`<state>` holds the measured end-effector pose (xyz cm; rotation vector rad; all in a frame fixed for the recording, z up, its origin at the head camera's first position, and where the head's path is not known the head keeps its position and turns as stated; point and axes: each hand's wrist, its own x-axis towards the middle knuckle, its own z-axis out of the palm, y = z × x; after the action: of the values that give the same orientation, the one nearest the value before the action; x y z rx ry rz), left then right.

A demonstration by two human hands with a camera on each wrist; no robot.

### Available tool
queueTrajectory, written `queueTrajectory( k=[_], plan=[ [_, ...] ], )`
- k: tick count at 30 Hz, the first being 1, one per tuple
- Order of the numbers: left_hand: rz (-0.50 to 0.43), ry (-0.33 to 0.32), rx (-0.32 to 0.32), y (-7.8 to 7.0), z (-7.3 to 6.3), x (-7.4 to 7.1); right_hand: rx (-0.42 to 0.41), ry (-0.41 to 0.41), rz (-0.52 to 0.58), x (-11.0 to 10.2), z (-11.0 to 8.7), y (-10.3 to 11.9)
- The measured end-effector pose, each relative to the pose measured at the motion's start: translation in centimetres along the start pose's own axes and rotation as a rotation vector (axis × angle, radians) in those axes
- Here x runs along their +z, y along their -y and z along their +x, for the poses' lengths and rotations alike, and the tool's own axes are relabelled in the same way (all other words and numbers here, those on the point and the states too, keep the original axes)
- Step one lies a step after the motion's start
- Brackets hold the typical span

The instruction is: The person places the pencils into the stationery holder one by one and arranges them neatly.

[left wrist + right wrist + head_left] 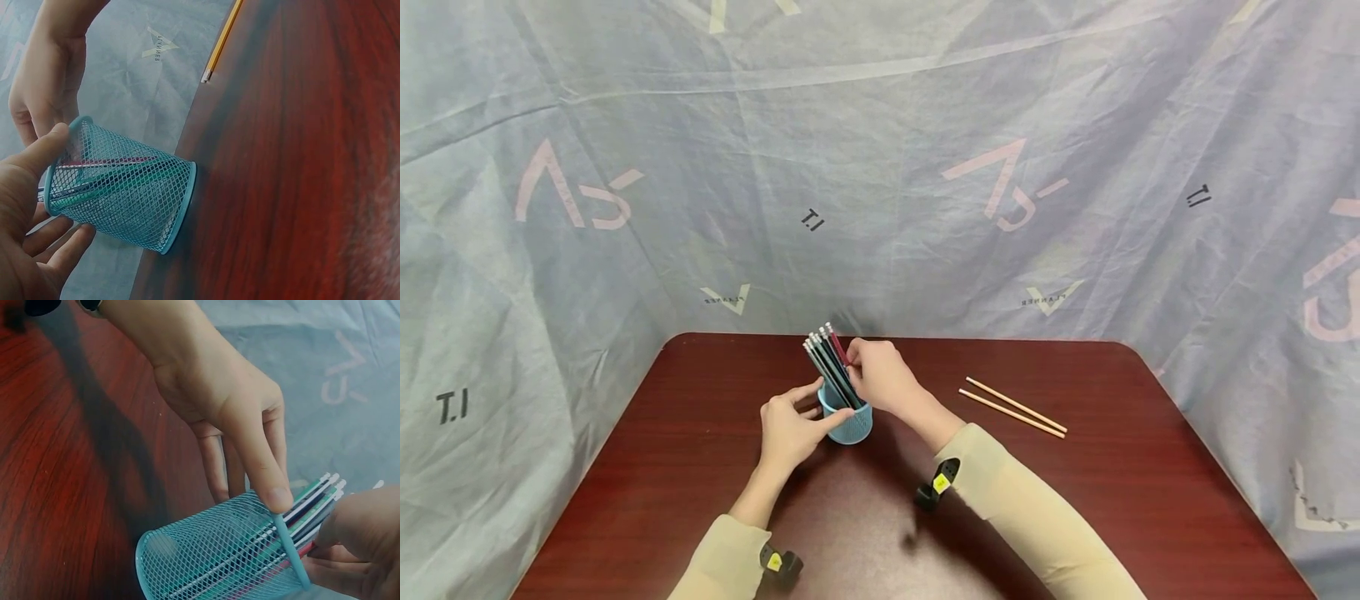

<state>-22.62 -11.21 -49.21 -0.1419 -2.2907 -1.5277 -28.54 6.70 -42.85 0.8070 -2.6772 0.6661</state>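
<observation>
A light blue mesh pencil cup (852, 428) stands on the table, holding several dark and green pencils (827, 365) that lean left with white eraser ends up. My left hand (790, 431) grips the cup at its rim, thumb on the near side and fingers around the far side. At the cup's mouth, my right hand (883, 379) pinches a red pencil (307, 549) beside the others; its lower part shows through the mesh (125, 187) in the left wrist view. The right fingertips are partly hidden behind the hand.
Two yellow pencils (1011, 411) lie nearly side by side on the dark red table (1097, 500), right of the cup. Grey printed cloth (880, 167) hangs behind the table and at both sides.
</observation>
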Motion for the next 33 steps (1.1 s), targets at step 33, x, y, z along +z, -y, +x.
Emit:
queueTrajectory(
  k=[33],
  plan=[
    [-0.007, 0.003, 0.030, 0.2, 0.0, 0.1, 0.114, -0.025, -0.051, 1.0, 0.1, 1.3]
  ],
)
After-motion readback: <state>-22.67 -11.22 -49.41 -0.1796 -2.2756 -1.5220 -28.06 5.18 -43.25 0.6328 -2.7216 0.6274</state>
